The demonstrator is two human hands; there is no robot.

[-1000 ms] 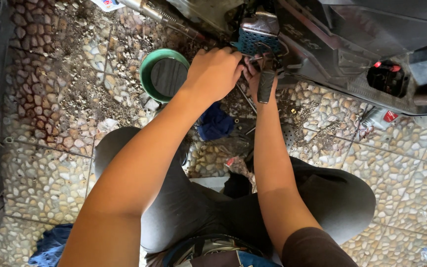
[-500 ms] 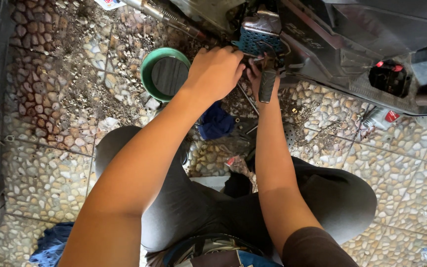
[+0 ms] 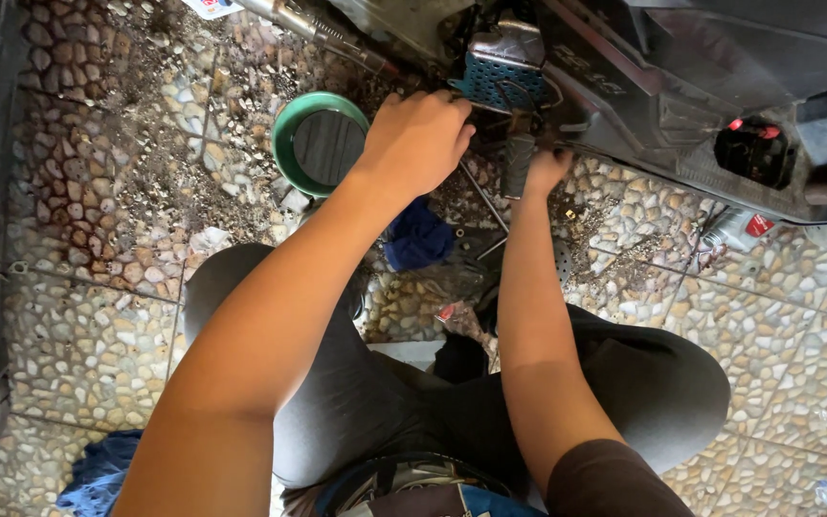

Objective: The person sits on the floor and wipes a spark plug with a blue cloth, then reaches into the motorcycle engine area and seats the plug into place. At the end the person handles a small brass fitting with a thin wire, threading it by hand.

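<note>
My left hand (image 3: 418, 139) reaches under a motorcycle with its fingers curled just below a blue perforated metal part (image 3: 500, 77). What the fingers grip is hidden. My right hand (image 3: 547, 168) is pushed in under the black body panel (image 3: 643, 105), right of a black rubber foot peg (image 3: 517, 161), and its fingertips are out of sight. A thin metal rod (image 3: 485, 203) lies on the floor between my arms.
A green round bowl (image 3: 321, 142) stands on the pebble-pattern tiled floor (image 3: 88, 335), left of my left hand. A blue rag (image 3: 418, 237) lies below that hand. Grit is scattered at the upper left. A small bottle (image 3: 741, 228) lies at the right.
My right hand has shifted from the left side of the foot peg to its right side, deeper under the panel. My left hand has stayed at the blue part.
</note>
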